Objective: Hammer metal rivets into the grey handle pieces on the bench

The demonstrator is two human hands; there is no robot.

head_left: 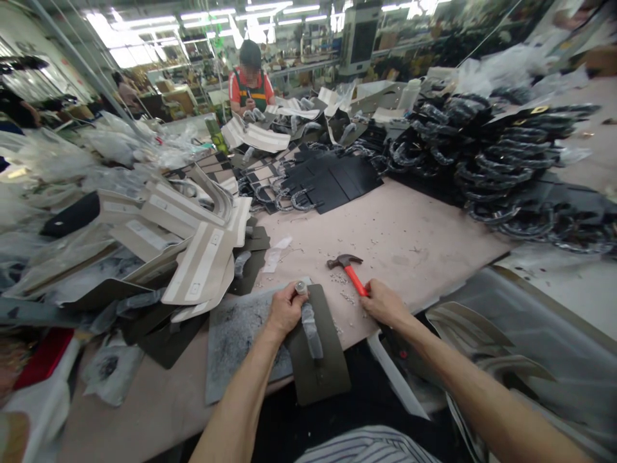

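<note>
Hammer [355, 278]: located over the far side of the work area, to the right of the short metal rod [301, 287] and somewhat farther from the body. The right hand [386, 305] is closed around the lower end of the red grip. The long axis slants from that hand away and to the left, with the head at the far end — blunt face to the left, claw to the right. Whether the hammer touches the table [409, 257] or hangs just above it cannot be told.

Metal rod: gripped between the thumb and fingers of the left hand [284, 312], round end up. Its lower end is hidden, so contact beneath cannot be confirmed. It stands at the far end of the wrapped handle [312, 331] on a dark panel [328, 350], which partly overlaps a grey slab [231, 337].

Key relation: the hammer head lies near the rod but apart from it — to the right and slightly beyond. The left hand is at the rod; the right hand is the nearer one to the hammer head's grip end.

Surroundings: small metal bits [348, 297] lie scattered beneath and beside the hammer; pale panels [202, 260] are heaped to the left.
</note>
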